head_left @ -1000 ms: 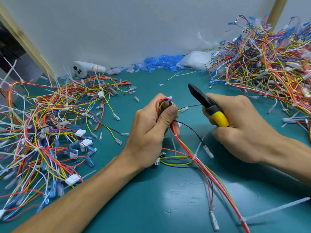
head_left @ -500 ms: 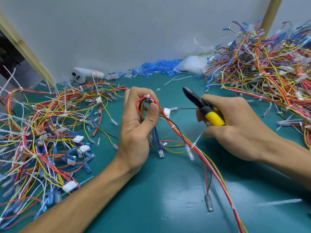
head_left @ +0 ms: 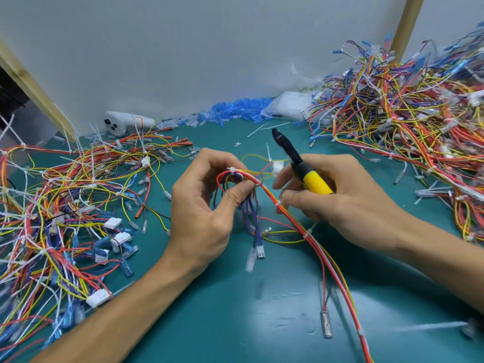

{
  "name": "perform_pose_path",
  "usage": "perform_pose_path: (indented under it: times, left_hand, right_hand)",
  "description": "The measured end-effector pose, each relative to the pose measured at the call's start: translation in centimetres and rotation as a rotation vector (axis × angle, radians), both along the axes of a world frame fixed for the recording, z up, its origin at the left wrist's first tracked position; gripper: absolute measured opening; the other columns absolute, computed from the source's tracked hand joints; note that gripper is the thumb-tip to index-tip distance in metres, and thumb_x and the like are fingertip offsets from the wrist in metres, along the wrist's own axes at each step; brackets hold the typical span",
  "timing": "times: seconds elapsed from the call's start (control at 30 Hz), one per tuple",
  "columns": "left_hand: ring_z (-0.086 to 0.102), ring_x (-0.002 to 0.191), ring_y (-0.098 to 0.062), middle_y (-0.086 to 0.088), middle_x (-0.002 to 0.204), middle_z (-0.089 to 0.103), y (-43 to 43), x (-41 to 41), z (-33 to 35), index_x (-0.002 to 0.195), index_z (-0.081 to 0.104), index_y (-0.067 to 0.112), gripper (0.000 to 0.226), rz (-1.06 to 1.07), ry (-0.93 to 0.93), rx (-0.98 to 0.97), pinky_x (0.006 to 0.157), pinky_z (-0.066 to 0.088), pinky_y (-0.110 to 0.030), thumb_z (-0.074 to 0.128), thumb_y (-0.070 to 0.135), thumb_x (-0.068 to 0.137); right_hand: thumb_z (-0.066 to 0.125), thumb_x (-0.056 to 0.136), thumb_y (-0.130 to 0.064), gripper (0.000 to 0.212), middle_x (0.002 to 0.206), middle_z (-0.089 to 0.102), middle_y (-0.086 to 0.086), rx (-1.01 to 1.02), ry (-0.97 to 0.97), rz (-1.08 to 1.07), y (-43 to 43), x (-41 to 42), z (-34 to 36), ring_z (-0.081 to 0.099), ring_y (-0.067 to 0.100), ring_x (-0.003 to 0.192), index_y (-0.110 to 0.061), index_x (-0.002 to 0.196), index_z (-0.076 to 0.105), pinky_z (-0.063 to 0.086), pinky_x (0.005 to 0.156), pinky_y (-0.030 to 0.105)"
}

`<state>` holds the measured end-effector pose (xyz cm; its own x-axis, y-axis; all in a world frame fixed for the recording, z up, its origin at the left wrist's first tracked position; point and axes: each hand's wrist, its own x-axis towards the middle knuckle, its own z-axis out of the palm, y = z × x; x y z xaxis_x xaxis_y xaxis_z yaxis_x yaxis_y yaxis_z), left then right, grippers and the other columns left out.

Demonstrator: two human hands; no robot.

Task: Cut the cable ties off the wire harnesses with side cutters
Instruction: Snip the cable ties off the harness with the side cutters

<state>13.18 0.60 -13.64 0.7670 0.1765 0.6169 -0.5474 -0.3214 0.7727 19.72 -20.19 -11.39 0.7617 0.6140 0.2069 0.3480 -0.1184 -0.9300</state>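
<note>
My left hand pinches a looped wire harness of red, orange, yellow and blue wires above the middle of the teal table. A white cable tie sits at the top of the loop, just above my thumb, and another tie wraps the bundle lower down. My right hand grips the side cutters by their yellow handles; the black jaws point up and away, to the right of the loop and apart from it. My right fingertips touch the bundle at the lower tie. The harness trails toward the bottom right.
A big tangle of harnesses covers the left of the teal table, and a taller pile fills the far right. Blue plastic sleeves, a clear bag and a white device line the back wall. Cut ties lie scattered.
My left hand has opened its fist and now pinches the loop at its top, exposing the tie. My right hand has come closer, its fingers touching the bundle, cutters still raised.
</note>
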Motion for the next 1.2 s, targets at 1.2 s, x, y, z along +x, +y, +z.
perform_pose_path:
  times: [1.2]
  left_hand:
    - [0.053,0.135,-0.023,-0.006,0.144,0.05,-1.5,-0.6,1.3,0.117,0.072,0.014,0.026,-0.099,0.233,0.459,0.113,0.041,-0.03,0.069,0.009,0.091]
  right_hand:
    - [0.067,0.092,-0.037,0.033,0.058,0.042,-0.006,-0.084,-0.082,0.044,-0.7,0.6,0.6,0.036,0.008,0.054,-0.007,0.078,0.062,0.032,0.052,0.029]
